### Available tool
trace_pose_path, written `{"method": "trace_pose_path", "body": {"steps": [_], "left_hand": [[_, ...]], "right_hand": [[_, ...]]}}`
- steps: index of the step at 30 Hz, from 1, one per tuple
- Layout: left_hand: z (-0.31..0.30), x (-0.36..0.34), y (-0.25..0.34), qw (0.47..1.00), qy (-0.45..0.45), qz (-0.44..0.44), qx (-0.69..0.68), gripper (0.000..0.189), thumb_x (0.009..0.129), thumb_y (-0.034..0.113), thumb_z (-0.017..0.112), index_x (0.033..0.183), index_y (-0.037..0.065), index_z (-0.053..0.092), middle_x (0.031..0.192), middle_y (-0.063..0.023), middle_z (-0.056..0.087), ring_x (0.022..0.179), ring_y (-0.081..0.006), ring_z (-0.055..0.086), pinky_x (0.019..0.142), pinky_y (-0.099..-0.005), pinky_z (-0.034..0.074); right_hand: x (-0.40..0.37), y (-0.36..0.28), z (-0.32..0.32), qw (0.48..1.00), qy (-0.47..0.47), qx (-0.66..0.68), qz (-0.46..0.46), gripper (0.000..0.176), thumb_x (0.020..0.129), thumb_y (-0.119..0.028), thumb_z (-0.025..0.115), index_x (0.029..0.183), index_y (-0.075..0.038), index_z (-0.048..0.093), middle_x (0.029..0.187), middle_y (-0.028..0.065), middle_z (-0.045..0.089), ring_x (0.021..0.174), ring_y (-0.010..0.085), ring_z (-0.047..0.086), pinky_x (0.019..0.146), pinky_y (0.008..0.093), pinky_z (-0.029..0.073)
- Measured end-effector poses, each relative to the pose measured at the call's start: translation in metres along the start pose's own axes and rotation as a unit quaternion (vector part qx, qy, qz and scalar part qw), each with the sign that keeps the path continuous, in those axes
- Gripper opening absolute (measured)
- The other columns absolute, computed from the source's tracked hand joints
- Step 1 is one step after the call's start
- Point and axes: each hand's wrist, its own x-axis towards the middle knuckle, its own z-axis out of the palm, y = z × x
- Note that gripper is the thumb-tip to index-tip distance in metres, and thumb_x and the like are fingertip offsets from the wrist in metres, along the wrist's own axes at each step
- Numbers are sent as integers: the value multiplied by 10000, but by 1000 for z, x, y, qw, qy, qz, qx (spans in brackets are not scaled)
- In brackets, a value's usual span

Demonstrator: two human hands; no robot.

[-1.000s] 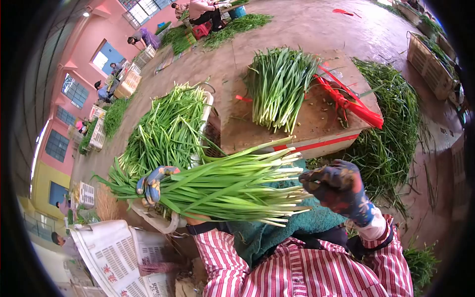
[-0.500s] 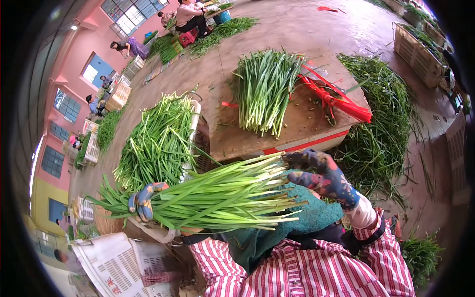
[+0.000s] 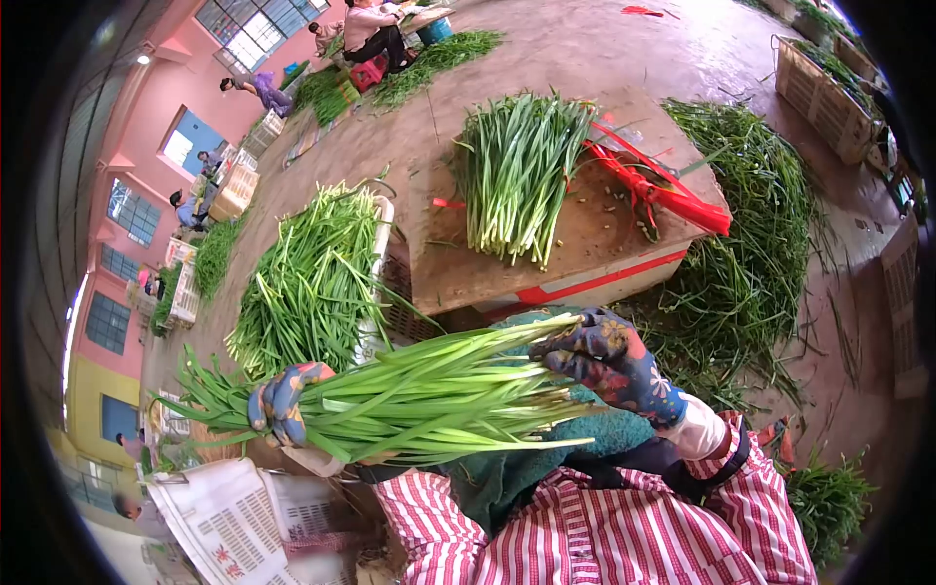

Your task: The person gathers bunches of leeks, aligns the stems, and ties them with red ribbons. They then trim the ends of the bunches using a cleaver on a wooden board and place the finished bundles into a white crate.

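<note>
A loose bunch of garlic chives [image 3: 439, 395] lies across my lap, its pale stem ends to the right. Wrapped round the leafy end is my left hand [image 3: 284, 402], in a flowered glove. At the stem ends my right hand [image 3: 616, 370], gloved too, has its fingers closed on some of the stalks; its fingertips are partly hidden among them. A neat pile of chives [image 3: 517, 180] rests on a box-like work surface [image 3: 439, 268] in front of me. Beside that pile lie red ties [image 3: 678, 203].
Loose chives fill a white crate [image 3: 386, 219] at my left. A large heap of greens [image 3: 746, 234] covers the floor on the right. White printed sacking [image 3: 219, 517] hangs at lower left. Several people sit or bend among crates farther back, including a seated person [image 3: 375, 24].
My right hand has moved slightly left and down onto the stem ends, its fingers closing there. The bunch looks narrower at that end. My left hand keeps its hold, almost unmoved.
</note>
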Motion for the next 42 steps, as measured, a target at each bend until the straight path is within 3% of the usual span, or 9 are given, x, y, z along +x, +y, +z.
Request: {"method": "trace_pose_path", "body": {"steps": [6, 11, 17, 24, 36, 37, 39, 40, 42], "left_hand": [[15, 2, -8, 997, 74, -17, -21, 90, 806, 102, 515, 752, 174, 515, 548, 92, 489, 547, -35, 469, 774, -301, 374], [-7, 6, 5, 999, 41, -20, -22, 53, 802, 160, 543, 764, 184, 514, 580, 115, 497, 580, -33, 473, 779, -301, 353], [-28, -1, 27, 995, 86, -55, -9, 56, 803, 120, 535, 807, 175, 522, 607, 100, 497, 605, -40, 468, 838, -319, 342], [-19, 1, 17, 995, 64, -67, -30, 67, 798, 107, 543, 818, 170, 529, 618, 97, 494, 640, -41, 472, 892, -345, 331], [-4, 7, 10, 998, 45, -37, 5, 119, 832, 72, 514, 761, 165, 488, 598, 84, 433, 598, -35, 438, 743, -227, 382], [-2, 3, 30, 965, 70, -22, 251, 126, 829, 60, 512, 760, 163, 488, 617, 79, 436, 605, -36, 438, 731, -218, 376], [-8, -3, 61, 782, 79, -7, 618, 135, 827, 45, 506, 757, 160, 490, 643, 71, 442, 614, -38, 438, 723, -214, 371], [-5, -1, 49, 831, 74, -5, 552, 107, 840, 68, 477, 771, 148, 490, 638, 66, 468, 593, -44, 453, 736, -228, 383], [0, 5, 25, 911, 67, -3, 406, 103, 867, 115, 417, 797, 125, 491, 628, 55, 519, 553, -55, 485, 763, -257, 408]], "right_hand": [[-24, 31, -6, 971, 183, 90, 128, 141, 760, -8, 619, 755, -54, 486, 755, 40, 512, 766, 171, 562, 679, 277, 454], [-35, 22, -63, 854, 57, -517, 10, 166, 635, -242, 707, 719, -133, 614, 684, 61, 540, 667, 229, 537, 607, 356, 407], [-2, -39, -9, 845, 43, -469, -255, 435, 617, -216, 705, 1036, -189, 595, 989, -10, 568, 910, 198, 527, 710, 373, 405], [3, -20, 0, 924, 46, -305, -227, 264, 663, -101, 689, 898, -126, 572, 902, 29, 585, 812, 238, 547, 689, 361, 419], [-52, 7, -55, 944, 229, 154, 179, 101, 834, -62, 551, 865, 26, 591, 858, 78, 605, 819, 164, 581, 741, 263, 462], [-71, 32, -70, 923, 271, 194, 191, 187, 844, -164, 560, 775, 10, 567, 742, 44, 584, 789, 182, 593, 731, 301, 478], [-82, 31, -97, 950, 89, -152, 258, 299, 806, -294, 574, 682, -25, 531, 659, 67, 554, 760, 249, 598, 701, 369, 475], [-74, 5, -108, 794, -117, -545, 242, 319, 778, -322, 595, 669, -29, 527, 661, 84, 552, 755, 272, 593, 692, 382, 469], [-71, -4, -106, 853, -77, -499, 131, 167, 740, -192, 636, 787, -40, 585, 763, 93, 589, 756, 272, 584, 672, 363, 456]]}}
